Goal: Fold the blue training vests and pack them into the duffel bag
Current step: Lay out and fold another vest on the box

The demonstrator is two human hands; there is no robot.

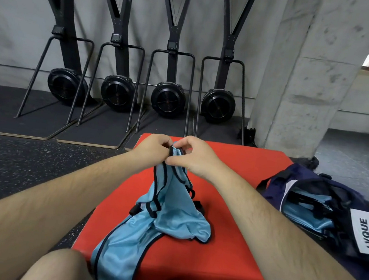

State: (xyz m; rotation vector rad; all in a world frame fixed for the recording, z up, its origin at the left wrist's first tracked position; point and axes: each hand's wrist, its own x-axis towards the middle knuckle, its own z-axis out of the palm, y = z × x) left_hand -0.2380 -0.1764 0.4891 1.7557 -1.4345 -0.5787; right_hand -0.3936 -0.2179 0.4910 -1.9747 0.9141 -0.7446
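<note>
A light blue training vest [171,209] with black trim hangs bunched over a red padded box [228,213], its lower part draped toward my knee. My left hand [153,149] and my right hand [196,158] are close together above the box's far half, and both pinch the vest's top edge. A navy duffel bag [321,213] lies open on the floor right of the box. Several folded blue vests [307,215] lie stacked inside it. A white label reading LVQUE sits on the bag's near side.
Several black ski-trainer machines [167,97] stand on mats against the grey wall behind the box. A concrete pillar [303,79] rises at the right. Dark speckled rubber floor surrounds the box. My bare knee [60,268] shows at the bottom.
</note>
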